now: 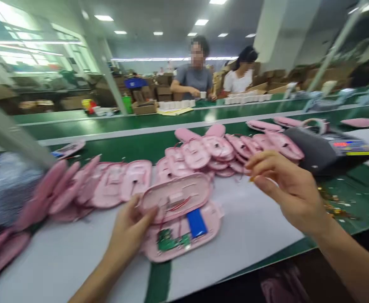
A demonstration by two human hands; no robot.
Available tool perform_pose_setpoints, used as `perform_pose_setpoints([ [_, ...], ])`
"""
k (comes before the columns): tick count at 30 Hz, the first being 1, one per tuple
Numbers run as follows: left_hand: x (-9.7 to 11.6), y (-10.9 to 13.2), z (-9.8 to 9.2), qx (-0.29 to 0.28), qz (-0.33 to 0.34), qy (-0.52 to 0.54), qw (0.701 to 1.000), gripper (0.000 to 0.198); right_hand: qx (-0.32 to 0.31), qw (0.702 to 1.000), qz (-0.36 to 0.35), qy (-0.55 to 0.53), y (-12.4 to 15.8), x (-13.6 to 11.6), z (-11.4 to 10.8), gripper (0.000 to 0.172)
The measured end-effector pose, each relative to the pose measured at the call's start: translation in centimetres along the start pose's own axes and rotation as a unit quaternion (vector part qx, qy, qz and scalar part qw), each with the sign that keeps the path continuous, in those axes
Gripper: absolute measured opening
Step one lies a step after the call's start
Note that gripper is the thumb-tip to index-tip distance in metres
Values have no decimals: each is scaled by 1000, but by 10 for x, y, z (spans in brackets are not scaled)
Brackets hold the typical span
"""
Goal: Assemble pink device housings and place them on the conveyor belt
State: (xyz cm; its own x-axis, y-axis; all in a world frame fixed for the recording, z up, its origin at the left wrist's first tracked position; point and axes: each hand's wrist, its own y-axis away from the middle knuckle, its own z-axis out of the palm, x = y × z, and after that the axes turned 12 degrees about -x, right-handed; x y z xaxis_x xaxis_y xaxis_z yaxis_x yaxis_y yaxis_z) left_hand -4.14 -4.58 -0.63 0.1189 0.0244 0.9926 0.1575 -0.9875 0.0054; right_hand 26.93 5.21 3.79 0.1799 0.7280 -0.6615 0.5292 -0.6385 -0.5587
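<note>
My left hand (129, 229) grips the left end of a pink oval shell half (176, 195), thumb over its rim. That half is tilted above a second pink shell half (214, 219), and thin red wires run between them. In the lower half sit a green circuit board (171, 240) and a blue battery pack (197, 223). My right hand (285, 189) is raised to the right, apart from the shells, with thumb and fingers pinched together. Something tiny and yellowish shows at its fingertips, too small to name.
Several pink shells (136, 181) stand in a leaning row behind. A dark device with a lit display (345, 145) is at the right, with small brassy bits (335, 206) before it. A bubble-wrap bundle (10, 189) lies left. Two people work across the green bench (92, 126).
</note>
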Motion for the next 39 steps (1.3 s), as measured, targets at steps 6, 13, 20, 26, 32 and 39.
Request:
perform_pose_setpoints([
  [6, -10, 10, 8, -84, 30, 135, 987, 47, -266, 936, -164, 165, -63, -38, 105, 16],
  [13, -20, 12, 8, -92, 85, 148, 981, 27, -299, 892, -179, 288, -69, -28, 132, 18],
  [20, -19, 14, 6, -110, 128, 73, 983, 19, -220, 894, -155, 358, -65, -36, 140, 10],
  [26, -22, 19, 3, -112, 93, 65, 987, 20, -239, 911, 17, 335, -87, -35, 117, 42],
  [32, -14, 20, 4, -94, 125, 5, 988, 27, -268, 939, 7, 214, -83, -28, 114, 21],
  [39, -13, 40, -5, -137, 143, -106, 974, 21, -309, 927, -50, 206, -52, -28, 101, 14],
])
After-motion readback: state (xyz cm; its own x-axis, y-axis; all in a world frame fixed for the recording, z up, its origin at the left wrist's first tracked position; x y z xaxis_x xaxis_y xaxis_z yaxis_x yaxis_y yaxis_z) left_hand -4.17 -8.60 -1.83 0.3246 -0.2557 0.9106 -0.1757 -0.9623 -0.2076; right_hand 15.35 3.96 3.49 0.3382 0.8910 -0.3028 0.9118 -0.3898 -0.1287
